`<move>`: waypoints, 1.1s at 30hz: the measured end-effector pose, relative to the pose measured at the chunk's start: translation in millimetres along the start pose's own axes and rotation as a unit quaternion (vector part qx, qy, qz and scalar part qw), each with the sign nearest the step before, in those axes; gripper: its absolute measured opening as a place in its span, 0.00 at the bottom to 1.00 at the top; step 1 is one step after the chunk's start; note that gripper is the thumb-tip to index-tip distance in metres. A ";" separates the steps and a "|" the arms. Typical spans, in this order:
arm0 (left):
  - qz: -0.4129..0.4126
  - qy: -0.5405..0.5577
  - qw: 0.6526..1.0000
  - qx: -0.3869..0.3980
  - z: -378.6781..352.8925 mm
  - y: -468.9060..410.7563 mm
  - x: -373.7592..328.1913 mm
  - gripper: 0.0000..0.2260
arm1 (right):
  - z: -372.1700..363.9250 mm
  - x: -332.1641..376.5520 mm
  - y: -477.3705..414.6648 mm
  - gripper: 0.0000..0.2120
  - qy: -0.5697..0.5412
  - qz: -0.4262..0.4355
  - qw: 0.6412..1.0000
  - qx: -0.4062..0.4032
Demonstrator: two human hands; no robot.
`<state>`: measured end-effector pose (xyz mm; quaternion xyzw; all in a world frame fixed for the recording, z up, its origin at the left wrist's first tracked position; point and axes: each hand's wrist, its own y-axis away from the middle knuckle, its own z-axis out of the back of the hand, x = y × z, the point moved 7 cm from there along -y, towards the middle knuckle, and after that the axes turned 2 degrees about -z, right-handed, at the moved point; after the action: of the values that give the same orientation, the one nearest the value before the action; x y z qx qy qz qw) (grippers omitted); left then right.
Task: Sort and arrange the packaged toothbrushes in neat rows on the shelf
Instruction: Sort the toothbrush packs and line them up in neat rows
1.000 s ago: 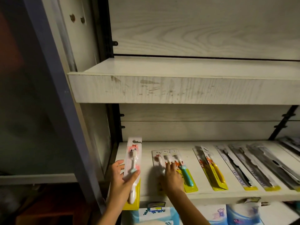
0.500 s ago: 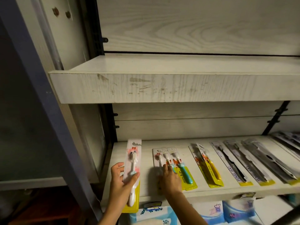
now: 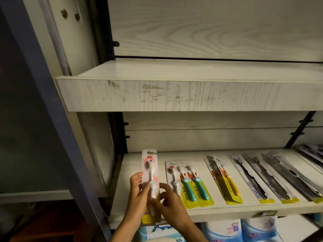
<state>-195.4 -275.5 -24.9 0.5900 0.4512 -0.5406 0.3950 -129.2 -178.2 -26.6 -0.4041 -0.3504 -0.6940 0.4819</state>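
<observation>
Over shelf (image 3: pixel 218 209) front: toothbrush pack (image 3: pixel 150 165) upright

Bare gap between teal packs (image 3: pixel 197 188), yellow packs (image 3: pixel 227 185).

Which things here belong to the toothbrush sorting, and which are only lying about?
For the job:
- pink pack, held by left hand and right hand
- blue brush packs
- yellow pack
- grey packs
- lower shelf

Lying about:
- blue-white packs below
- upper shelf
</observation>
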 end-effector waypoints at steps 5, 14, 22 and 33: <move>-0.007 -0.042 0.999 -0.027 7.1 0.7 -2.7 0.12 | 16.1 -17.1 -29.6 0.17 0.152 -0.057 0.985 -0.057; -0.001 -0.081 0.996 -0.038 25.1 7.6 7.0 0.12 | 9.8 -49.2 -51.1 0.19 0.290 -0.179 0.940 -0.030; 0.013 -0.080 0.996 -0.028 25.1 12.5 8.7 0.12 | 10.1 -39.9 -37.1 0.23 0.345 -0.156 0.924 -0.052; 0.024 -0.072 0.997 -0.025 26.0 17.9 15.9 0.13 | 10.6 -35.5 -29.7 0.16 0.333 -0.153 0.928 -0.067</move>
<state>-185.4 -303.6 -43.8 0.5503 0.4204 -0.5607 0.4540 -147.7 -146.6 -56.8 -0.1230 -0.1803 -0.8758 0.4304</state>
